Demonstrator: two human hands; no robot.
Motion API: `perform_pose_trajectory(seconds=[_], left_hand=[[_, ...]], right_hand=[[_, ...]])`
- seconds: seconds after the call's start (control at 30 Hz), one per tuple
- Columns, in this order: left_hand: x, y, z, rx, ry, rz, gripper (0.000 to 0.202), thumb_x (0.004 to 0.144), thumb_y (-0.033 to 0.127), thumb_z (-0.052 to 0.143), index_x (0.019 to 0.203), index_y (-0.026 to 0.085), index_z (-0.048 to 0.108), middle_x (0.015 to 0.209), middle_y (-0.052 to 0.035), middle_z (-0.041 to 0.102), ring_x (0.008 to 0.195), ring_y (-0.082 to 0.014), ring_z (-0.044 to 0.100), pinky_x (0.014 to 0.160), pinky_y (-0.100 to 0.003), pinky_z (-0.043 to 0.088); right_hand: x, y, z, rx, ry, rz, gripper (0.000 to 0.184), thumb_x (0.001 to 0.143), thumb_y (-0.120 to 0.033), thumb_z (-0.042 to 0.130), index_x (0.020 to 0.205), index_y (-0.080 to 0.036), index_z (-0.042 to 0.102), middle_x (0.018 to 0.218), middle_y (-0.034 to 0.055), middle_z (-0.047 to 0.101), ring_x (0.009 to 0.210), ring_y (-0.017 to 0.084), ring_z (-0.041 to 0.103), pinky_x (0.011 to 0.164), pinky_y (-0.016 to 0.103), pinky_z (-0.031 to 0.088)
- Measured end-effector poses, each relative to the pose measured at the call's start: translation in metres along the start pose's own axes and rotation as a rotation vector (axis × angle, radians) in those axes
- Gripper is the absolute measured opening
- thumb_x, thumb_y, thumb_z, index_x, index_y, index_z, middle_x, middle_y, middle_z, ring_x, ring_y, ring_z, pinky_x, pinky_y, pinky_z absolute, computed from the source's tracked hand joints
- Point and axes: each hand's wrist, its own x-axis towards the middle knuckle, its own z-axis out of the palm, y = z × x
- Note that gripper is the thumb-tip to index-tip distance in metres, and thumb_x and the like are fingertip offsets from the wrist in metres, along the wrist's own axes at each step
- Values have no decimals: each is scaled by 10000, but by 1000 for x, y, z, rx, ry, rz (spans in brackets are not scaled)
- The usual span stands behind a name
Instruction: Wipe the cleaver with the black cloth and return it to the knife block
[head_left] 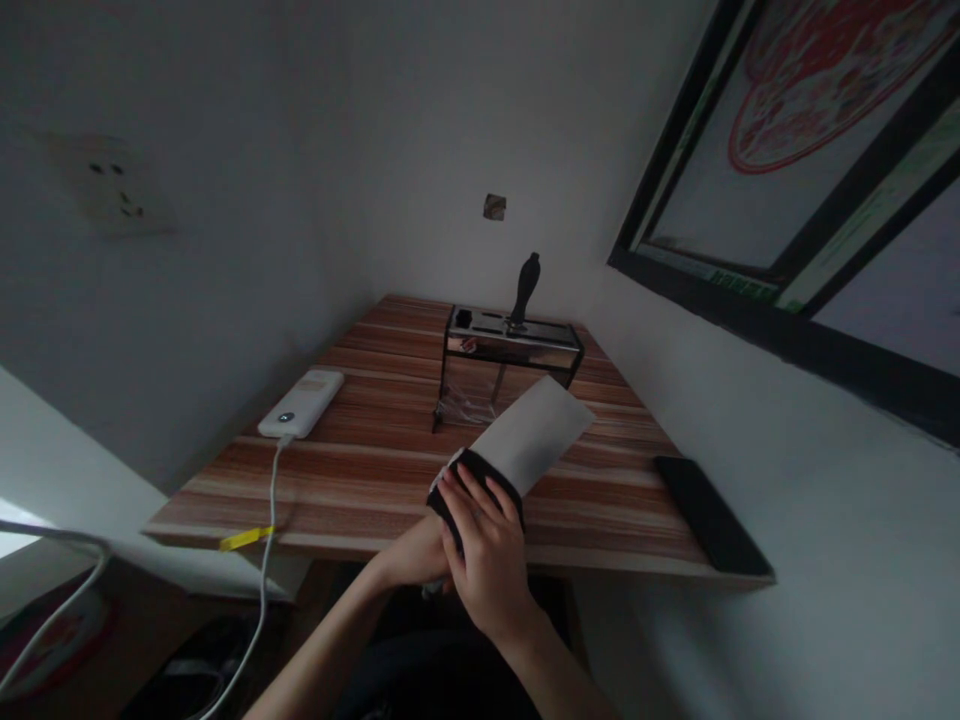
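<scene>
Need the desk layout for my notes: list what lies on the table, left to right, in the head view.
Power bank → knife rack → black phone. The held cleaver overlaps the rack, so it is left out.

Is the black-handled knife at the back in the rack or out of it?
In the rack: the black-handled knife stands upright, handle rising from a top slot of the metal rack; its blade is hidden.

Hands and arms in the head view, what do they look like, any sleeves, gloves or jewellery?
Both the left hand and right hand are bare: no gloves, rings or watch show. The left forearm and right forearm are bare too, without sleeves.
</scene>
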Motion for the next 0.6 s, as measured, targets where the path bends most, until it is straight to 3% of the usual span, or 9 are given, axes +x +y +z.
perform_pose_trajectory(seconds=[0.3, 0.43, 0.6], left_hand=[[2, 0, 2, -85, -63, -64, 114, 647, 146, 452, 724, 129, 535, 512, 23, 485, 437, -98, 472, 415, -183, 375], [3, 3, 1, -110, -80, -31, 152, 611, 111, 468, 747, 129, 533, 507, 39, 486, 424, -93, 472, 404, -180, 375], [5, -1, 3, -154, -119, -53, 29, 671, 150, 488, 670, 137, 514, 473, 32, 495, 387, -85, 465, 367, -168, 336]], right_hand=[[2, 10, -9, -20, -98, -86, 467, 892, -169, 427, 1358, -179, 395, 1360, 31, 482, 1284, 170, 403, 1049, 387, 321], [4, 15, -12, -31, -96, -91, 453, 897, -178, 422, 1350, -188, 410, 1358, 44, 485, 1282, 170, 406, 1047, 385, 325], [13, 28, -19, -56, -80, -78, 424, 915, -204, 414, 1340, -211, 423, 1363, 37, 479, 1284, 169, 404, 1057, 395, 310]])
